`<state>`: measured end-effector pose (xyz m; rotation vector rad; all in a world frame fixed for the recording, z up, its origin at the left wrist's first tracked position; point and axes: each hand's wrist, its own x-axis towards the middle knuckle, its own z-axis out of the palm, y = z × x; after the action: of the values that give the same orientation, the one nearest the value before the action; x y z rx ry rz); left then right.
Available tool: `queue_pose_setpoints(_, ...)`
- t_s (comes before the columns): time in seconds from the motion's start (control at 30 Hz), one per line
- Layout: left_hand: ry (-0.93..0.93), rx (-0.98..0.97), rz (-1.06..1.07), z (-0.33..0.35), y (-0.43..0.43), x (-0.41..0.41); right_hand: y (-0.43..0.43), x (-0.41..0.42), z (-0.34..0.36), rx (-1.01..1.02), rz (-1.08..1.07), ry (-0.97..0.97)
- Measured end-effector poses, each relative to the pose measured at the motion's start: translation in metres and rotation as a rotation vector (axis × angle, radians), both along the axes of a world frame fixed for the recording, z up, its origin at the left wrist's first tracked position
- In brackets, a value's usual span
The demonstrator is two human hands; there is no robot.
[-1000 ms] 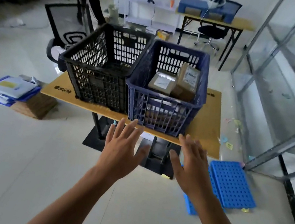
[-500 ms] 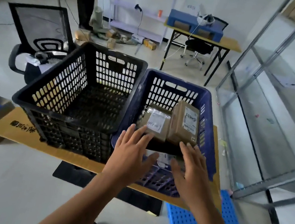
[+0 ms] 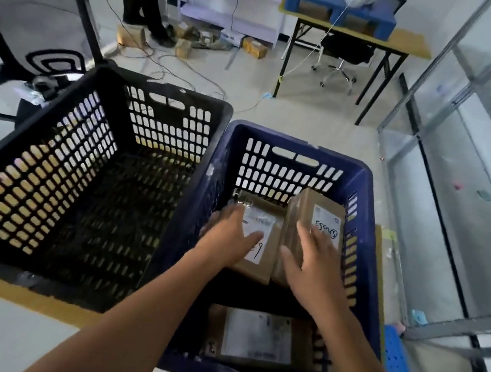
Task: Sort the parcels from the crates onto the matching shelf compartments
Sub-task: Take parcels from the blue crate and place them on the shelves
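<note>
A blue crate (image 3: 306, 145) stands on a yellow table (image 3: 8, 292), right of a black crate (image 3: 168, 95) with nothing visible inside. Two brown parcels lie on top in the blue crate. The left parcel (image 3: 257, 262) has a white label, and my left hand (image 3: 229, 238) rests on it with the thumb across that label. The right parcel (image 3: 314, 210) carries a handwritten label, and my right hand (image 3: 315, 262) lies on it with fingers stretched forward. A third parcel (image 3: 257, 340) sits lower, near the crate's front wall.
A metal shelf rack (image 3: 429, 323) stands to the right. A blue plastic panel (image 3: 402, 368) lies on the floor by the table. A mesh office chair (image 3: 36, 30) is behind the black crate. Cables, small boxes and a desk (image 3: 354, 32) fill the back.
I have come closer to the crates. Both hands went from hovering before the blue crate to reaching inside it, and each now lies on a top parcel.
</note>
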<state>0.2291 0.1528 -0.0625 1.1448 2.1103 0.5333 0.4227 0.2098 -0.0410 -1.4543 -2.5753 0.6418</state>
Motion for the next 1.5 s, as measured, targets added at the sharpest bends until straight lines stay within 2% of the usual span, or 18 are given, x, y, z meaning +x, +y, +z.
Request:
queue_pose_setpoints(0.1,-0.079,-0.080,0.154,-0.025,0.012,0.001,0.020,-0.014,-0.015,-0.077,0.004,-0.020)
queue_pose_setpoints(0.3,-0.283,-0.140,0.414,-0.070,0.007,0.001,0.033,-0.023,-0.039,-0.008,0.019,-0.177)
queue_pose_setpoints(0.47,-0.500,-0.100,0.559,-0.075,0.000,-0.012,0.033,-0.028,-0.032,-0.039,-0.020,-0.224)
queue_pose_setpoints(0.83,-0.550,0.034,0.710,-0.060,-0.014,0.004,0.032,-0.024,-0.019,-0.091,-0.013,-0.182)
queue_pose_setpoints(1.0,-0.524,0.234,0.659,-0.012,-0.013,0.017,0.028,-0.016,-0.010,-0.112,-0.040,0.047)
queue_pose_setpoints(1.17,-0.532,0.448,0.572,0.032,-0.026,0.035,0.025,-0.017,0.016,-0.380,-0.017,0.560)
queue_pose_setpoints(1.37,-0.617,0.535,0.461,0.061,-0.034,0.025,0.012,-0.015,0.039,-0.438,0.010,0.749)
queue_pose_setpoints(1.5,-0.584,0.578,0.367,0.073,-0.047,0.023,-0.013,-0.010,0.051,-0.474,-0.014,0.855)
